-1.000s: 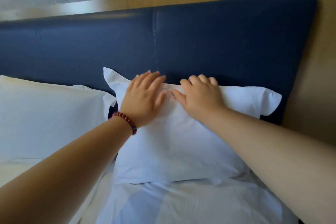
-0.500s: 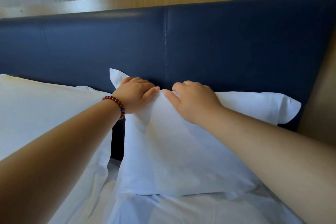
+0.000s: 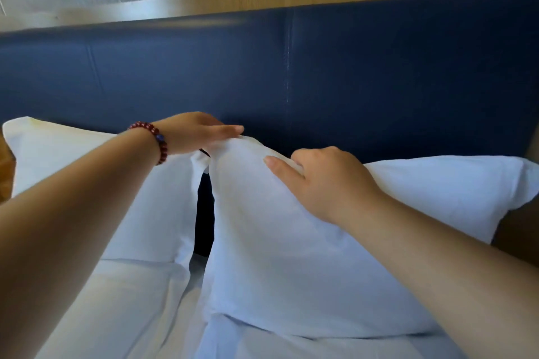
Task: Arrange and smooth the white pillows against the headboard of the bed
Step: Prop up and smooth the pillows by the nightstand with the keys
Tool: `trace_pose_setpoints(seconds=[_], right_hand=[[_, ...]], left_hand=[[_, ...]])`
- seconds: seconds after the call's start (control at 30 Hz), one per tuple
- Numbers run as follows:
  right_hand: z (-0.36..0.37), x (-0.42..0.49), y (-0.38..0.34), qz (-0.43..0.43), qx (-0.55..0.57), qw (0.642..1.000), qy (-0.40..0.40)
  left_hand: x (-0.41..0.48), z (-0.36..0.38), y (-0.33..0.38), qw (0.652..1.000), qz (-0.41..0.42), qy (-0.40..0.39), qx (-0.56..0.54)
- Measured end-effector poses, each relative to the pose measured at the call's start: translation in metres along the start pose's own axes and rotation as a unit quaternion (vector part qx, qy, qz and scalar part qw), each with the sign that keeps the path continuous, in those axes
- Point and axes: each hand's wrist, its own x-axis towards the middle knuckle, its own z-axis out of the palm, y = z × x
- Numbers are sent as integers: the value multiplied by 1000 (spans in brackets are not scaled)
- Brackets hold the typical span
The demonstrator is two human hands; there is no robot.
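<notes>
You are working on the right pillow (image 3: 291,256), which is leaning against the blue headboard (image 3: 379,73) with its lower edge on the sheet (image 3: 122,300). Your left hand (image 3: 192,134) is pinching the upper left corner of that pillow, thumb on top of the fabric and fingers hidden behind it. Your right hand (image 3: 329,181) is lying over the top edge, fingers curled behind and thumb on the front, so both hands are apart and each is gripping cloth. The left pillow (image 3: 87,160) is already sitting against the headboard, just beside the right one with a dark gap between them.

By my reckoning you are past the midpoint: both pillows are in place, but the right one is looking creased near the top and wants squaring and smoothing. No containers are showing here.
</notes>
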Motion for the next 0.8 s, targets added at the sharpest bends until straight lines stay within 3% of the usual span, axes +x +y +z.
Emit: trace_pose_setpoints(seconds=[0.1, 0.2, 0.33, 0.47, 0.7, 0.77, 0.8], right_hand=[[-9, -8, 0, 23, 7, 1000, -6], [-23, -13, -5, 35, 10, 999, -31], [-39, -12, -9, 39, -2, 996, -85], [-42, -13, -9, 62, 56, 990, -109], [-43, -19, -9, 78, 123, 986, -85], [-40, -21, -7, 78, 138, 984, -76], [-38, -21, -7, 77, 140, 984, -76]], left_hand=[[-10, -10, -17, 988, -21, -29, -147], [-17, -5, -23, 944, 16, -28, -327], [-28, -1, -11, 877, 85, -45, -471], [-38, -10, 6, 870, 80, -41, -485], [-45, -10, 14, 873, 28, -75, -481], [-47, -8, 13, 886, 12, -59, -460], [-47, -8, 12, 909, 4, -31, -416]])
